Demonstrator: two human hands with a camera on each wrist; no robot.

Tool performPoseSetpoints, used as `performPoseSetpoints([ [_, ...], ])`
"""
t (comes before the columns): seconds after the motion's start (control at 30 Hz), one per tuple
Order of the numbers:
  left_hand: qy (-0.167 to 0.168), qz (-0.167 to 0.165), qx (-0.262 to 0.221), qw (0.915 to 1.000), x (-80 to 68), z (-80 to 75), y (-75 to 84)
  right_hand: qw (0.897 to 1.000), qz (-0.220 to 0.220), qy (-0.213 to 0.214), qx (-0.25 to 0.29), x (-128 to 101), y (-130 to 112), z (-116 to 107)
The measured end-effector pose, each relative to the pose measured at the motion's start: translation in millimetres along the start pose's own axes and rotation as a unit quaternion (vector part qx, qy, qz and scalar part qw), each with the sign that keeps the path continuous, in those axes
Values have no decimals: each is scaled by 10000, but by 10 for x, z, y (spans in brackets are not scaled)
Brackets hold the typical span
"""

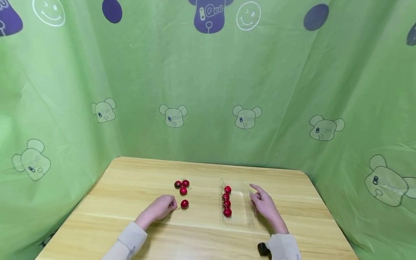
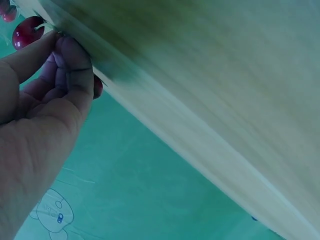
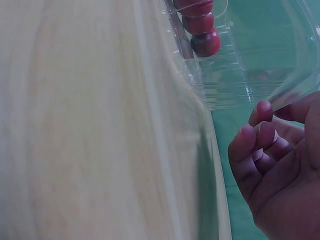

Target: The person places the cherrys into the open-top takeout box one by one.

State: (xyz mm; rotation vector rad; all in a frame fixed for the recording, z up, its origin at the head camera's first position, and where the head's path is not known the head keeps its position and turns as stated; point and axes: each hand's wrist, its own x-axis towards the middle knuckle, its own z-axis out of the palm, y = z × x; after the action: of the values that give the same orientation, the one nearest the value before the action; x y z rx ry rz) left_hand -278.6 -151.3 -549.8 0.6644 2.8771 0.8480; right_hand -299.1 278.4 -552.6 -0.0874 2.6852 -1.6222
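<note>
My left hand (image 1: 161, 207) pinches the stem of a red cherry (image 1: 184, 204) between thumb and forefinger. In the left wrist view that cherry (image 2: 27, 34) sits just beyond the fingertips. To the right, a clear plastic box (image 1: 240, 220) holds several cherries (image 1: 226, 204) in a row along its left side. My right hand (image 1: 264, 206) grips the box's right edge with thumb and forefinger, the other fingers curled. The right wrist view has this hand (image 3: 280, 160) at the rim, with cherries (image 3: 205, 42) seen through the clear wall.
Three more cherries (image 1: 183, 191) lie grouped behind the pinched one. A small black object (image 1: 263, 249) shows beside the right sleeve. The wooden table (image 1: 195, 238) has rounded far corners, and a green patterned curtain (image 1: 208, 79) surrounds it.
</note>
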Motion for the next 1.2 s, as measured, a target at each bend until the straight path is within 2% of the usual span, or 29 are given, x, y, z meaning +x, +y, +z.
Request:
performPoseSetpoints([
  [0.27,43,313,97,9995,41,-16,15,10000,44,40,-3,8,5,3],
  [0.53,327,503,594,9964,87,17,47,10000,60,31,-25,-21,-27,3],
  [0.9,357,283,503,9977,70,-5,64,9999,60,54,-64,-25,-40,4],
  [1.2,674,316,282,9968,79,-65,128,10000,57,24,-25,-29,-52,3],
])
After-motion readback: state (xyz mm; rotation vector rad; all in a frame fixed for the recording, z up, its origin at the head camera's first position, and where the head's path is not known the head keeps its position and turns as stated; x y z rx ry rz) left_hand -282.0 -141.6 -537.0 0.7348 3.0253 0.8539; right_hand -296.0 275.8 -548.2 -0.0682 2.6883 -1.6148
